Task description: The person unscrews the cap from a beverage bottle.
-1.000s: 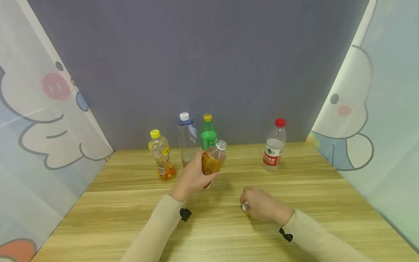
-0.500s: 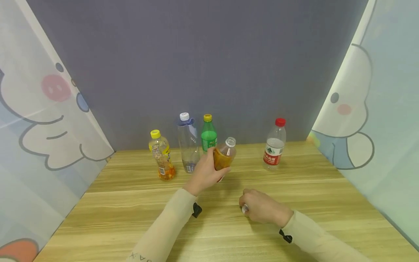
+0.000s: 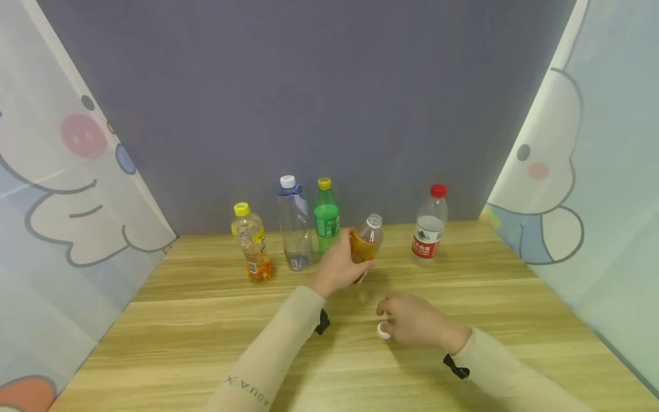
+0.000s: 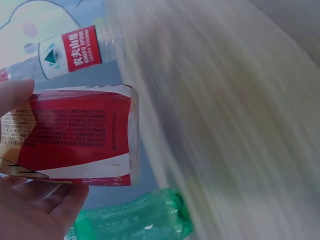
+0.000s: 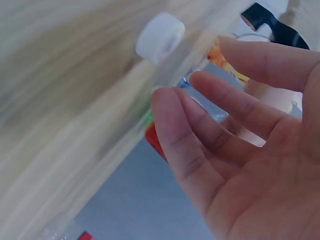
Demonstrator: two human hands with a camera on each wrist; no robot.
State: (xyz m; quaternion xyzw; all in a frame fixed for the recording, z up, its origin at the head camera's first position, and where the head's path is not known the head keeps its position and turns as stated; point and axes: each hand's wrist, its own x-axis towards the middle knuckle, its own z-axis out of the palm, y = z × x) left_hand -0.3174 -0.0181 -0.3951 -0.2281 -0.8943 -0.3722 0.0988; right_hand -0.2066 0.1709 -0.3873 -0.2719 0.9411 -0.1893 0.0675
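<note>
My left hand point(image 3: 341, 266) grips an uncapped clear plastic bottle point(image 3: 368, 236) with an amber and red label. The bottle leans slightly right, in front of the gap between the green bottle and the water bottle. In the left wrist view its red label point(image 4: 75, 130) shows, with thumb and fingers on opposite sides. A white bottle cap point(image 3: 383, 330) lies on the table by my right hand point(image 3: 419, 321). The right wrist view has the cap point(image 5: 161, 37) apart from the loosely bent fingers point(image 5: 172, 130), which hold nothing.
Along the back stand a yellow-capped bottle point(image 3: 252, 246), a tall clear bottle point(image 3: 296, 229) with a white cap, a green bottle point(image 3: 326, 214) and, at right, a red-capped water bottle point(image 3: 428, 229). Behind the wooden table point(image 3: 170, 337) rises a grey panel point(image 3: 309, 97); printed curtains flank it.
My left hand has carried the uncapped bottle to the right, past the green bottle. My right hand has let go of the white cap, leaving it on the table.
</note>
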